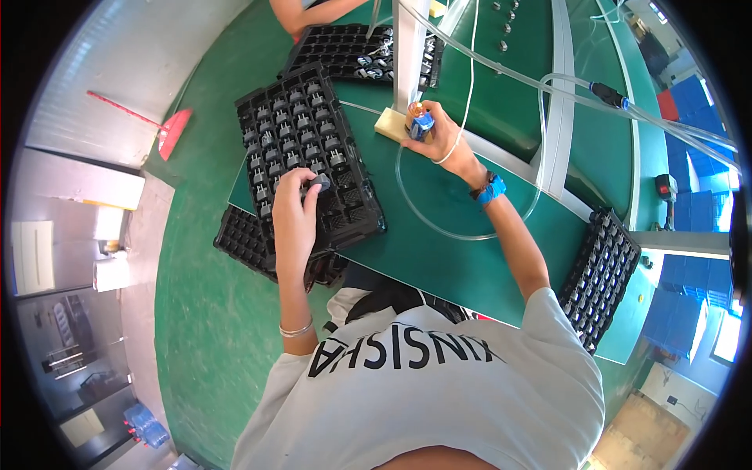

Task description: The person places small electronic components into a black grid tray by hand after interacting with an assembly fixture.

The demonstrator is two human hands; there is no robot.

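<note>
My left hand [294, 211] is over the lower part of a black compartment tray [356, 205], its thumb and fingers pinching a small dark grey block-shaped part [320, 182]. Similar dark parts with metal prongs sit in many of the tray's pockets. Farther right, my right hand [446, 142] wraps round a small blue object with an orange top [421, 121]; its exact kind is unclear. Right beside it lies a pale yellow block [392, 125] at the foot of a white upright post [408, 63].
A clear hose [439, 227] loops over the green table [470, 262]. Another black tray with metal pieces [345, 47] lies at the far side, near another person's arm [333, 12]. A filled black tray [603, 270] stands at right; one more [243, 239] is below the left tray.
</note>
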